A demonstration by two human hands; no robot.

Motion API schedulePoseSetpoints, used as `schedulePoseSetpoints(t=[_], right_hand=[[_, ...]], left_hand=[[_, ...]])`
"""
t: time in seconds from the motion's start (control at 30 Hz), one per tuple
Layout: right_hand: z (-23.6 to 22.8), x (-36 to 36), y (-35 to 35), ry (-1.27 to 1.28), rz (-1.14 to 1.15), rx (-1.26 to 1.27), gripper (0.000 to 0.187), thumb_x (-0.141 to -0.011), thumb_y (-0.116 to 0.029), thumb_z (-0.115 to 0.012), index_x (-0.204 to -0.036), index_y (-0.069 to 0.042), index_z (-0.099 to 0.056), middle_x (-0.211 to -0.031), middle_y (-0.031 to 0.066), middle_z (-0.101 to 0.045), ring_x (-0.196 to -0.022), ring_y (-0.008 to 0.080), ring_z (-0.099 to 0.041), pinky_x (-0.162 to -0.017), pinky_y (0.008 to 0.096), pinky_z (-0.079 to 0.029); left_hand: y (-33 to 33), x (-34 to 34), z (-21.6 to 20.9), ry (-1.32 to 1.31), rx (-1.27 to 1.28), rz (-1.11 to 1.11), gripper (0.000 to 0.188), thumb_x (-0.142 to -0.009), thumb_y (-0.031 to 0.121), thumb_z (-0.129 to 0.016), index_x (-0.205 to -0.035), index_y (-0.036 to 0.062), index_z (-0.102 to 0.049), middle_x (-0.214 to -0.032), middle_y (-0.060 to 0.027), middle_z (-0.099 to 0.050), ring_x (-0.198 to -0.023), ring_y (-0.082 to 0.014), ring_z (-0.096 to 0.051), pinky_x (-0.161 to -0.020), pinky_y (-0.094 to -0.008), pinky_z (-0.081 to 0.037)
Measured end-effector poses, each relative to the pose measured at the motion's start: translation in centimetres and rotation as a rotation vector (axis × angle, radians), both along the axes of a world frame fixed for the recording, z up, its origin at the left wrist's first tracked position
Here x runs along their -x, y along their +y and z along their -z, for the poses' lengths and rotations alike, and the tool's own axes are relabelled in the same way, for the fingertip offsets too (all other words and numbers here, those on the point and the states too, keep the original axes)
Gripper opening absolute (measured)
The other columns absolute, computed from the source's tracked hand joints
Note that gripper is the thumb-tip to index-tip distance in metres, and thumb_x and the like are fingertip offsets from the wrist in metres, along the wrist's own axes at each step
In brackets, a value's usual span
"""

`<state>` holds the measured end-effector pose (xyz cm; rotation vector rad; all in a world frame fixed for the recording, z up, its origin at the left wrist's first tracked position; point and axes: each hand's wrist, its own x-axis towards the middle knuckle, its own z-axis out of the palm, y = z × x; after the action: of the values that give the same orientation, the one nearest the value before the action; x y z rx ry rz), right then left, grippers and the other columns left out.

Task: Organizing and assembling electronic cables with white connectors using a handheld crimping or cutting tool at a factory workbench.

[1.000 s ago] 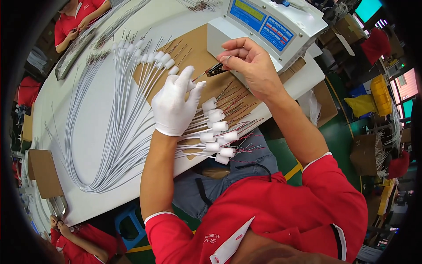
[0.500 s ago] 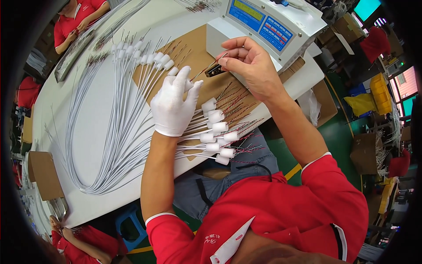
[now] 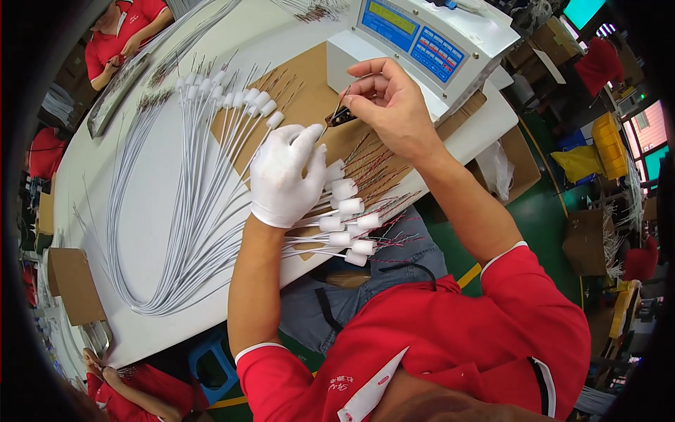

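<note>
My left hand (image 3: pixel 287 176), in a white glove, is closed, with thumb and fingertips round the end of a white cable. Thin wires (image 3: pixel 325 131) come out past its fingertips toward a small black clip block (image 3: pixel 341 116) at the front of the grey-white test instrument (image 3: pixel 383 56). Bare, my right hand (image 3: pixel 394 105) pinches a thin wire (image 3: pixel 343 97) just above that block. Below my left hand, several white cables with white cylindrical caps (image 3: pixel 349 206) lie with twisted red and dark wire ends pointing right. More capped cables (image 3: pixel 261 102) fan out beyond it.
The cables loop across a white table (image 3: pixel 176 330); brown cardboard (image 3: pixel 309 74) lies under their ends. A long tray (image 3: pixel 116 102) is at the far left, near a person in red (image 3: pixel 116 42). An open carton (image 3: pixel 74 285) stands at the left edge. Another person (image 3: pixel 137 387) works lower left.
My left hand has moved slightly right and its fingers have closed in, bringing the wire ends nearer the clip block. My right hand has shifted a little left, still pinching.
</note>
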<state>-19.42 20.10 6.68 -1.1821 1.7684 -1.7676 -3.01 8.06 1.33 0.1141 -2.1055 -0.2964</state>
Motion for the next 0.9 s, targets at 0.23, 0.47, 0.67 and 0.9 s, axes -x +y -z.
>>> schedulePoseSetpoints(t=[0.23,0.47,0.67,0.9], right_hand=[[-0.4,1.7,0.6,-0.441,-0.495,-0.043,0.038,-0.091,-0.005,-0.069,-0.126,0.002,-0.055,-0.098,0.0081,-0.069,-0.095,0.0138,-0.067,-0.091,0.0273,-0.051],[-1.1,0.1,1.1,0.483,-0.246,-0.152,0.036,-0.088,-0.005,-0.070,-0.122,0.000,-0.056,-0.096,0.0069,-0.069,-0.096,0.0135,-0.066,-0.093,0.0301,-0.050],[0.0,1.2,0.8,-0.251,-0.252,-0.064,0.029,-0.087,-0.005,-0.069,-0.115,-0.002,-0.060,-0.095,0.0052,-0.069,-0.097,0.0139,-0.066,-0.098,0.0304,-0.048],[0.1,-0.4,1.8,0.654,-0.021,-0.104,0.035,-0.087,-0.005,-0.070,-0.121,-0.002,-0.060,-0.097,0.0051,-0.070,-0.097,0.0148,-0.065,-0.096,0.0300,-0.047]], left_hand=[[-1.0,-1.8,-0.7,-0.259,-1.000,0.362,0.017,-0.101,0.017,-0.065,-0.109,0.0033,-0.071,-0.081,-0.0041,-0.065,-0.066,-0.0088,-0.056,-0.059,-0.0231,-0.042],[-1.5,-1.5,-0.2,-0.327,-1.331,0.340,0.024,-0.104,0.024,-0.062,-0.100,0.0027,-0.072,-0.079,0.0006,-0.065,-0.063,-0.0043,-0.050,-0.055,-0.0219,-0.037],[-1.4,-1.5,-1.6,-0.564,-1.244,0.364,0.024,-0.098,0.026,-0.071,-0.099,0.0011,-0.071,-0.080,-0.0005,-0.065,-0.066,-0.0038,-0.050,-0.060,-0.0212,-0.041],[-1.3,-0.6,0.3,-0.240,-1.195,0.201,0.022,-0.094,0.022,-0.075,-0.098,0.0002,-0.071,-0.083,0.0001,-0.065,-0.072,-0.0035,-0.051,-0.066,-0.0227,-0.044]])
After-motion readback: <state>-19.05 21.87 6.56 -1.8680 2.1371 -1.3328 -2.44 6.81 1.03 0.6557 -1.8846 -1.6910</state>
